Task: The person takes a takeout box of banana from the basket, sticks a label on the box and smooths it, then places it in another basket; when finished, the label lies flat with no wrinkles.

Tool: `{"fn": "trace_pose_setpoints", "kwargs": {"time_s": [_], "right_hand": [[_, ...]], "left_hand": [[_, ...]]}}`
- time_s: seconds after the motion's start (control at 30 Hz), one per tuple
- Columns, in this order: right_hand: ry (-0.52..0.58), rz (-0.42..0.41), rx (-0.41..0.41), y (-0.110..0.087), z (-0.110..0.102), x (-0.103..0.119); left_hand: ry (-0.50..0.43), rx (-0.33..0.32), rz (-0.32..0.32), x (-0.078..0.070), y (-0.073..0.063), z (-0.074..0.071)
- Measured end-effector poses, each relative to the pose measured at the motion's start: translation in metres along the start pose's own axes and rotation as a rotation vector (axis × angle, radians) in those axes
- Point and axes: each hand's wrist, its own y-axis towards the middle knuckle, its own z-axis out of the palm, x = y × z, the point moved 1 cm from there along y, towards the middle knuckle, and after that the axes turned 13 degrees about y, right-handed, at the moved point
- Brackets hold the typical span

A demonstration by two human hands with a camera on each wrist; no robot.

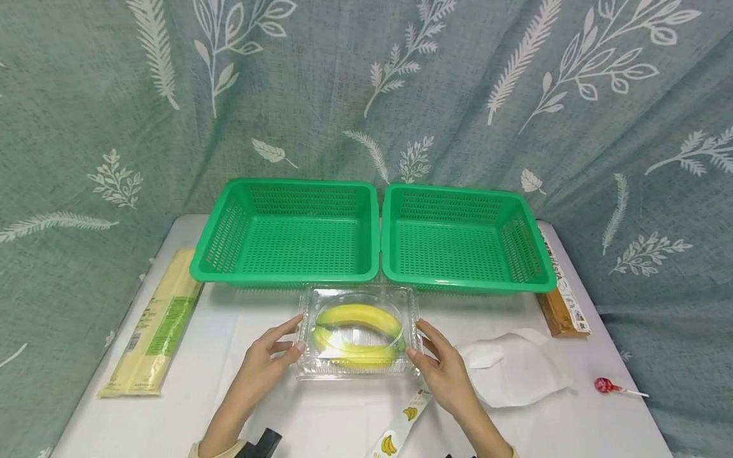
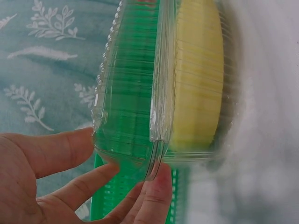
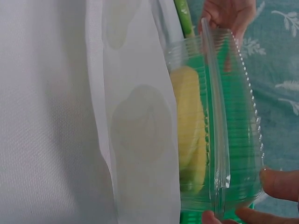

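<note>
A clear plastic clamshell box (image 1: 359, 372) with yellow bananas (image 1: 359, 313) inside is in front of the two baskets, its lid over its base. My left hand (image 1: 266, 362) grips the box's left side, thumb towards the near corner. On the opposite side my right hand (image 1: 445, 372) holds it in the same way. The left wrist view shows fingertips (image 2: 156, 186) at the seam between lid and base. Near my right hand is a white paper strip (image 1: 401, 427) printed with bananas; a pale strip (image 3: 140, 116) covers part of the right wrist view.
Two green baskets (image 1: 286, 278) (image 1: 469, 282) stand side by side at the back. A noodle packet (image 1: 154, 324) lies left. On the right are a crumpled white sheet or bag (image 1: 515, 375), a pasta box (image 1: 564, 305) and a red lollipop (image 1: 604, 385). Patterned cloth hangs behind.
</note>
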Motion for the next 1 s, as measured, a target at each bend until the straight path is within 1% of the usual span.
{"fn": "trace_pose_setpoints", "kwargs": {"time_s": [0.23,0.37,0.43,0.47,0.53,0.57,0.63,0.7,0.77,0.8,0.83,0.87,0.9,0.93,1.0], "right_hand": [[-0.009,0.028,-0.007,-0.002,0.000,-0.002],[-0.022,0.020,0.008,-0.002,-0.002,-0.002],[-0.031,0.015,0.018,-0.002,-0.006,-0.001],[-0.037,0.008,0.022,-0.002,-0.008,0.000],[-0.048,-0.002,0.023,-0.003,-0.016,0.002],[-0.057,-0.004,0.016,-0.004,-0.020,0.003],[-0.080,-0.012,-0.005,-0.006,-0.031,0.005],[-0.114,-0.016,-0.029,-0.009,-0.042,0.008],[-0.153,-0.012,-0.061,-0.013,-0.053,0.010],[-0.169,-0.006,-0.078,-0.016,-0.057,0.010],[-0.184,0.001,-0.095,-0.018,-0.061,0.011],[-0.200,0.008,-0.111,-0.020,-0.065,0.011],[-0.213,0.020,-0.131,-0.022,-0.067,0.011],[-0.229,0.032,-0.149,-0.023,-0.069,0.011],[-0.256,0.059,-0.172,-0.026,-0.071,0.009]], "left_hand": [[0.012,0.004,-0.001,0.000,0.000,0.000],[0.012,0.015,-0.001,0.000,0.000,-0.001],[0.016,0.009,0.004,0.000,0.000,-0.003],[0.014,-0.008,0.008,0.000,-0.001,-0.005],[0.019,-0.075,0.017,0.000,-0.002,-0.010],[0.012,-0.120,0.023,0.000,-0.004,-0.013],[-0.022,-0.236,0.042,-0.001,-0.008,-0.018],[-0.077,-0.326,0.081,-0.002,-0.015,-0.020],[-0.135,-0.355,0.144,-0.005,-0.021,-0.018],[-0.157,-0.347,0.185,-0.006,-0.024,-0.014],[-0.176,-0.313,0.227,-0.008,-0.027,-0.010],[-0.184,-0.260,0.267,-0.010,-0.029,-0.004],[-0.186,-0.193,0.302,-0.012,-0.030,0.002],[-0.173,-0.119,0.324,-0.015,-0.031,0.009],[-0.143,0.043,0.349,-0.019,-0.033,0.024]]}}
